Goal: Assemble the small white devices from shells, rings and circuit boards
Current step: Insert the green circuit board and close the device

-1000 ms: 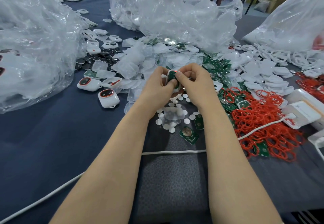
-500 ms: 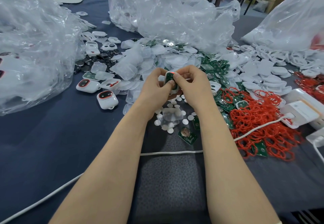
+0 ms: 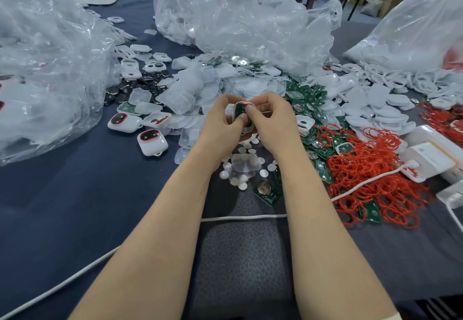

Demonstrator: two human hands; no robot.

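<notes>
The small white plastic shell (image 3: 239, 109), with a green circuit board seated in it and a red ring showing at its far edge, was held above the dark blue table (image 3: 75, 194) in the middle of the scene, just on the near side of the heap of loose white shells (image 3: 190, 91). The left hand (image 3: 220, 124) gripped it from the left and the right hand (image 3: 273, 121) from the right, the fingers of both curled round it and both thumbs pressing on the board. Against the second before, very little had changed: the hands had stayed in one place and only the thumbs had shifted slightly over the board (the right one now lay nearer the red edge). I judged from this that the board was still being pressed home and the unit was not yet closed. Two finished white devices (image 3: 152, 141) lay to the left, the red rubber rings (image 3: 370, 169) and green circuit boards (image 3: 308, 99) to the right. No brand or writing could be read; the label on the white box (image 3: 431, 155) at the right was too blurred.
</notes>
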